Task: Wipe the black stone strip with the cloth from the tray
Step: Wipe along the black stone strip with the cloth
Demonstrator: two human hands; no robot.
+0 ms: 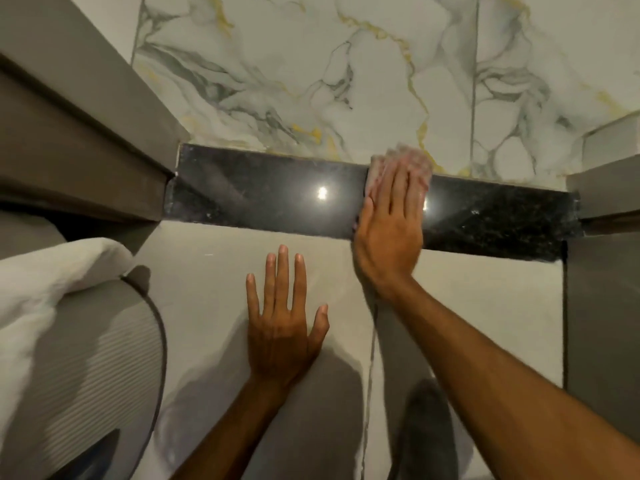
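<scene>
right hand (391, 216) presses flat, grip apart, a blurred pale cloth (401, 161) on the glossy black stone strip (277, 195).

Dim, warm indoor light, soft throughout.

Two small bright glare spots on the polished black stone strip (270, 199), one at mid-strip, one just beside the right hand (389, 230). Motion blur over the pale cloth (408, 161) and the fingertips pressed on it; sharper at the left hand (284, 327), flat and spread on the grey floor tile (214, 271). Broad soft shadows on that tile below both forearms, darkest toward the bottom edge. Strong wide-angle bending at the borders: straight edges at left and right lean outward, marble wall tile (311, 64) stretched at the top. White fabric (38, 282) at left slightly overexposed and smeared. Fine detail muddy, compression visible.
</scene>
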